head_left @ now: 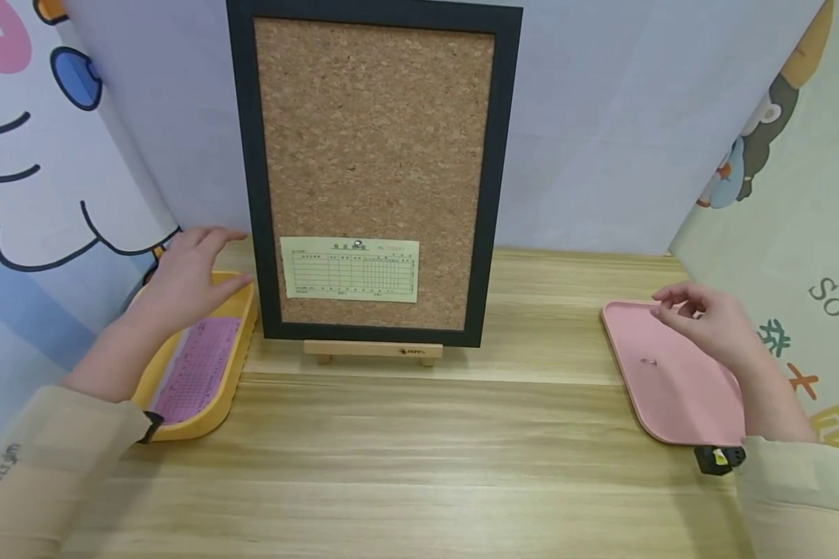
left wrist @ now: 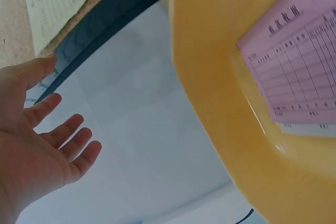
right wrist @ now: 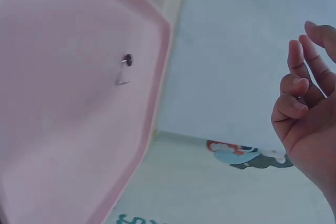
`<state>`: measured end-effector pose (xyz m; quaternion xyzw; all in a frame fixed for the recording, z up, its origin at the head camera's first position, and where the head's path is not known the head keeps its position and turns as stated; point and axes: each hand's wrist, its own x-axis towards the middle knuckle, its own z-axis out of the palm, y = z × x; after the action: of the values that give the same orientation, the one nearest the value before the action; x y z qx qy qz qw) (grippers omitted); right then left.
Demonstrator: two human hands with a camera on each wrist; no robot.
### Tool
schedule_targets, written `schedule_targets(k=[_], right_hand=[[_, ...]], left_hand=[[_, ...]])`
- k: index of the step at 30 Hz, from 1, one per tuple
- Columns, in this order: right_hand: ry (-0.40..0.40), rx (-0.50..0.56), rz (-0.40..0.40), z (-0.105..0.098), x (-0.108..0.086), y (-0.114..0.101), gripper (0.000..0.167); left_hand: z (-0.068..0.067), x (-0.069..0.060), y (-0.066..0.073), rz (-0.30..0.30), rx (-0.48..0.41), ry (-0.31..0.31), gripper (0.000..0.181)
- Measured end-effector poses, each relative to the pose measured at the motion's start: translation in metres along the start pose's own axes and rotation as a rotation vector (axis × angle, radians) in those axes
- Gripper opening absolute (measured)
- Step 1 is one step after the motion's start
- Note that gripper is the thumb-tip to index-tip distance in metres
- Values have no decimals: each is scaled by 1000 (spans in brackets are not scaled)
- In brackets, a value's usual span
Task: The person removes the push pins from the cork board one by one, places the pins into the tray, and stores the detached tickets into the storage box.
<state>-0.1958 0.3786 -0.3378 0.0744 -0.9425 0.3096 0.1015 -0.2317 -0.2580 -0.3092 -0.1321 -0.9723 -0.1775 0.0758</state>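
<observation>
A tiny metal pin [right wrist: 127,60] is held on a flat pink tray [head_left: 692,388] near the bent, seemingly empty fingers of the right hand [head_left: 713,322]; fetching seems underway, a gentle pinch needed; a yellow plastic basket [head_left: 238,365] is seen near the left hand [head_left: 189,276], fingers apart

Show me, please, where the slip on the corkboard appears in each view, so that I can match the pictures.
Head: the slip is left of the picture's centre, on the lower part of the corkboard.
Left wrist: the slip is at the upper left, cut off by the top edge.
Right wrist: not in it.
Shared landmark: the black frame, in the head and left wrist views only.
</observation>
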Motion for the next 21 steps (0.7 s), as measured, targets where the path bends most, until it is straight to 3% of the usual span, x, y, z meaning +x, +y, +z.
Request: schedule_targets(k=[12, 17, 21], right_hand=[[185, 25, -45, 7, -5, -50, 19], [314, 81, -142, 14, -5, -71, 16], [372, 132, -212, 20, -4, -87, 16]], left_hand=[[1, -8, 19, -70, -162, 81, 69], [3, -10, 28, -116, -240, 135, 70], [6, -11, 31, -106, -301, 189, 66]])
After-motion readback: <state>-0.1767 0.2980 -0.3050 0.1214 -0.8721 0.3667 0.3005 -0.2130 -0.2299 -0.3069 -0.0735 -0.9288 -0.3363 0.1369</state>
